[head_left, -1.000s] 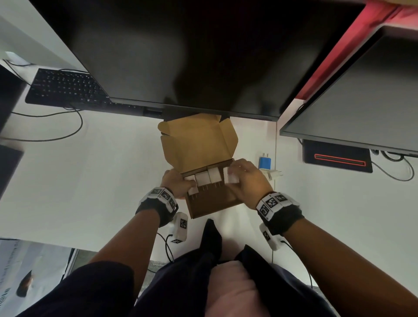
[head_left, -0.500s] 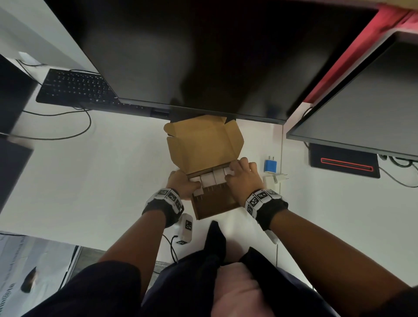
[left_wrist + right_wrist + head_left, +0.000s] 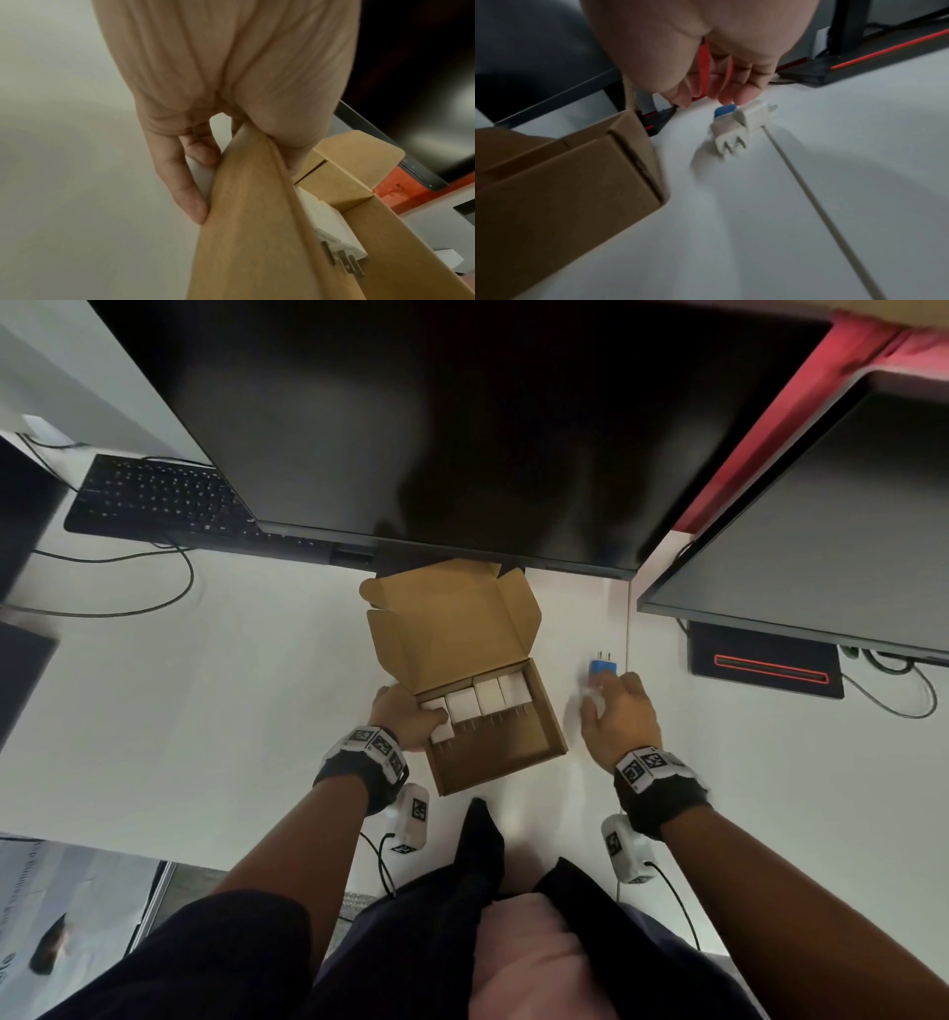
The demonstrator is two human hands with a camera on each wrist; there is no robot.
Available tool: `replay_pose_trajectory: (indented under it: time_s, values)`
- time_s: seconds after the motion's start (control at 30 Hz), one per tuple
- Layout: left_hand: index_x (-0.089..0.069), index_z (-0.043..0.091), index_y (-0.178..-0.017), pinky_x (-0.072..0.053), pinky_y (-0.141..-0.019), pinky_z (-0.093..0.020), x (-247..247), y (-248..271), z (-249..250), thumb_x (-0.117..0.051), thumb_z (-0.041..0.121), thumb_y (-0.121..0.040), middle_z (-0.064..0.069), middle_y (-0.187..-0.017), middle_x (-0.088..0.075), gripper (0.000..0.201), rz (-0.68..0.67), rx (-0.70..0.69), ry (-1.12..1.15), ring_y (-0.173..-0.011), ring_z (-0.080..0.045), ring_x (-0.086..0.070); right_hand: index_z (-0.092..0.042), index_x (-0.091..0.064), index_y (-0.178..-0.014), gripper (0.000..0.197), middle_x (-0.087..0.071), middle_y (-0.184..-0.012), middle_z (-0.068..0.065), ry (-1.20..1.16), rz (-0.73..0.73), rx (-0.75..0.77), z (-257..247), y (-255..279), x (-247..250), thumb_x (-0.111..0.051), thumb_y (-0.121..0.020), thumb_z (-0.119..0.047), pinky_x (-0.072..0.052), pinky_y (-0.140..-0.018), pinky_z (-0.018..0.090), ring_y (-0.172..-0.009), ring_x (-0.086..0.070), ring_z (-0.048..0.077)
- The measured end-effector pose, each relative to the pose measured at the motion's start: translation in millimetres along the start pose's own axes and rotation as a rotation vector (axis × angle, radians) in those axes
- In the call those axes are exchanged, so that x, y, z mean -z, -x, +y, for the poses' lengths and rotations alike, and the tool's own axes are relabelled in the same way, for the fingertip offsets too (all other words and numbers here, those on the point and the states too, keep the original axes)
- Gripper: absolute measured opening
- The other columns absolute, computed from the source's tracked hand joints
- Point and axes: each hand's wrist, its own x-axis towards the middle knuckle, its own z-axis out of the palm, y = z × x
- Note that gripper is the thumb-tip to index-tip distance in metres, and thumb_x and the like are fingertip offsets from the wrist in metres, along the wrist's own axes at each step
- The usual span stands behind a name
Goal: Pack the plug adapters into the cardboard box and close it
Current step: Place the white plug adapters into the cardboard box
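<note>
Inside the open cardboard box [image 3: 493, 752], white plug adapters [image 3: 485, 698] stand in a row below its raised lid. Left hand [image 3: 405, 719] grips the box's left wall; right hand [image 3: 619, 716], fingers loose, hovers over two white adapters [image 3: 741, 123] and a blue adapter [image 3: 602, 669] right of the box.

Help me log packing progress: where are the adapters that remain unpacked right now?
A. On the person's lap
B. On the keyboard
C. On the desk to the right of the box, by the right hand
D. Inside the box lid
C: the blue adapter and white adapters lie on the desk beside the cardboard box, under the right hand.
</note>
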Motion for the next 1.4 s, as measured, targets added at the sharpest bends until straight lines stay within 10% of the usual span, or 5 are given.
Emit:
replay_pose_trajectory:
  time_s: [0.37,0.77,1.0,1.1,1.4]
  values:
    - [-0.057,0.027,-0.073,-0.062,-0.091,-0.052,0.5,0.2,0.2,-0.065,0.040,-0.059,-0.020,-0.106,-0.074,0.021,0.004,0.022,0.013,-0.108,-0.041,-0.069,-0.015,-0.055,-0.115,0.030,-0.064,-0.111,0.015,0.262,-0.135,-0.046,9.4,-2.5,-18.1,-0.061,-0.095,-0.036,-0.059,-0.081,0.044,-0.088,-0.068,0.030]
    - [-0.055,0.028,-0.071,-0.061,-0.093,-0.052,0.9,2.9,1.2,-0.066,0.039,-0.062,-0.019,-0.104,-0.074,0.017,0.011,0.014,0.010,-0.107,-0.041,-0.069,-0.021,-0.062,-0.129,0.058,-0.041,-0.145,0.011,0.000,-0.148,-0.045,28.8,20.5,-10.5,-0.083,-0.078,-0.038,-0.037,-0.100,0.027,-0.121,-0.054,0.030]
    - [-0.059,0.026,-0.074,-0.061,-0.091,-0.051,-0.5,1.4,0.5,-0.066,0.039,-0.062,-0.016,-0.100,-0.075,0.019,0.008,0.008,0.013,-0.107,-0.040,-0.069,-0.013,-0.066,-0.121,0.046,-0.063,-0.122,0.007,-0.220,0.122,0.072,13.4,16.9,9.4,-0.079,-0.077,-0.004,-0.038,-0.073,0.000,-0.084,-0.065,0.014]
    - [-0.061,0.026,-0.076,-0.062,-0.091,-0.049,-0.9,-1.7,-1.9,-0.065,0.043,-0.059,-0.016,-0.098,-0.074,0.024,0.003,0.007,0.005,-0.107,-0.040,-0.069,-0.014,-0.068,-0.117,0.042,-0.066,-0.113,0.004,-0.314,0.183,0.188,-11.6,17.2,18.6,-0.081,-0.077,-0.009,-0.049,-0.069,0.005,-0.067,-0.062,0.002]
    - [-0.064,0.023,-0.090,-0.062,-0.090,-0.051,-0.2,-1.8,-0.9,-0.062,0.042,-0.063,-0.014,-0.106,-0.072,0.033,0.003,0.000,-0.045,-0.101,-0.036,-0.070,-0.023,-0.061,-0.094,0.027,-0.064,-0.087,-0.001,0.005,-0.466,0.337,-93.6,29.6,-28.0,-0.068,-0.083,-0.047,-0.057,-0.070,0.034,-0.077,-0.062,0.015]
